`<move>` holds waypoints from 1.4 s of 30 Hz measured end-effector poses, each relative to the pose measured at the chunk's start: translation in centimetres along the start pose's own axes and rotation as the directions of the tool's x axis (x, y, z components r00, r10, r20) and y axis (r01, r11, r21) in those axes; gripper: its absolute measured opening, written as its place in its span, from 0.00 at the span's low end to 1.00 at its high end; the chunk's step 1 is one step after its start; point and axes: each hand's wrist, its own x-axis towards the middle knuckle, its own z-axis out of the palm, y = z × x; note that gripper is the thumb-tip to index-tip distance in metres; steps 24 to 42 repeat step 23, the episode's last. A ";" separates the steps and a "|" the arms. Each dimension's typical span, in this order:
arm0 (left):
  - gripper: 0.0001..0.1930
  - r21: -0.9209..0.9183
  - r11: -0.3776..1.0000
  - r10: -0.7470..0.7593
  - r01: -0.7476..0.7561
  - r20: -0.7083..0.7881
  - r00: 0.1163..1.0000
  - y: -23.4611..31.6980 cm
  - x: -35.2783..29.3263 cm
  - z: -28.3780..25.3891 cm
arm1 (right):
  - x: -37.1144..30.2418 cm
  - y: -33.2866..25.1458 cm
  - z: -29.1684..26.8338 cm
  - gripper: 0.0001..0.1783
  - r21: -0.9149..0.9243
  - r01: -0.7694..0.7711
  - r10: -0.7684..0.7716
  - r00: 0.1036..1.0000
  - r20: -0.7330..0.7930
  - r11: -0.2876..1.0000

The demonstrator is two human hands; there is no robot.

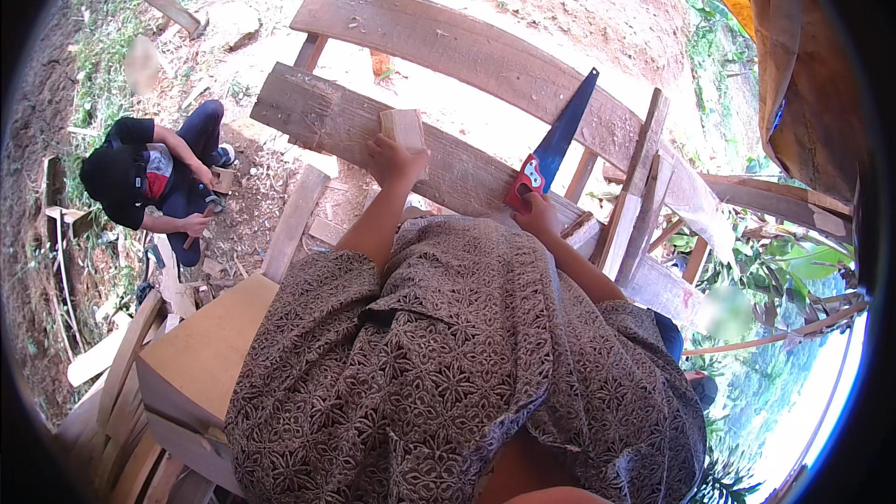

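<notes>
My left hand (396,161) is closed round a small light-brown wood block (403,129), at the near plank (327,117) of a rough timber bench. My right hand (535,215) grips the red and white handle of a hand saw (565,140). The saw's dark blade points away and to the right, lying across the gap between the near plank and the far plank (429,28). Block and saw are well apart. Part of each hand's fingers is hidden behind what it holds.
At the left a person (154,177) in dark clothes crouches, holding a tool and a piece of wood. Upright boards (639,191) stand right of the saw. A wooden box (210,345) and scrap timber lie at lower left. A brown tarp (812,93) hangs at upper right.
</notes>
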 end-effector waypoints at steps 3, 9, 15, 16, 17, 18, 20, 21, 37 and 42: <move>0.55 0.016 0.997 0.080 -0.080 -0.012 0.997 1.4 -0.1 -0.9 | 0.2 0.1 -0.5 0.31 0.076 -0.112 0.109 0.993 0.044 0.991; 0.48 0.029 0.994 0.103 -0.106 0.087 0.991 1.4 1.9 -1.2 | -0.2 -1.1 -0.4 0.28 0.039 -0.199 0.198 0.980 0.029 0.979; 0.46 -0.050 0.890 0.456 -0.453 0.102 0.884 0.9 3.3 -1.9 | -0.7 -1.7 0.7 0.27 0.079 -0.227 0.229 0.973 -0.012 0.971; 0.47 -0.033 0.867 0.497 -0.496 0.087 0.863 0.6 3.4 -1.8 | -0.7 -1.8 0.8 0.27 0.089 -0.252 0.252 0.968 0.006 0.964; 0.47 -0.016 0.843 0.537 -0.538 0.072 0.840 0.3 3.6 -1.8 | -0.7 -1.9 0.8 0.27 0.098 -0.276 0.275 0.961 0.024 0.956; 0.47 0.002 0.817 0.576 -0.577 0.057 0.815 0.0 3.7 -1.7 | -0.7 -2.0 0.9 0.27 0.107 -0.299 0.296 0.954 0.042 0.948; 0.48 0.033 0.740 0.672 -0.672 -0.001 0.741 -0.6 4.1 -1.6 | -0.6 -1.9 0.9 0.27 0.113 -0.292 0.290 0.957 0.034 0.950; 0.48 0.052 0.698 0.716 -0.714 -0.030 0.698 -0.9 4.4 -1.5 | -0.6 -1.8 1.0 0.27 0.115 -0.287 0.286 0.958 0.030 0.951; 0.51 0.016 0.681 0.732 -0.732 0.009 0.682 -1.1 5.0 -1.4 | -0.5 -2.0 0.7 0.27 0.128 -0.302 0.297 0.953 0.053 0.945; 0.51 0.016 0.681 0.732 -0.732 0.009 0.682 -1.1 5.0 -1.4 | -0.5 -2.0 0.7 0.27 0.128 -0.302 0.297 0.953 0.053 0.945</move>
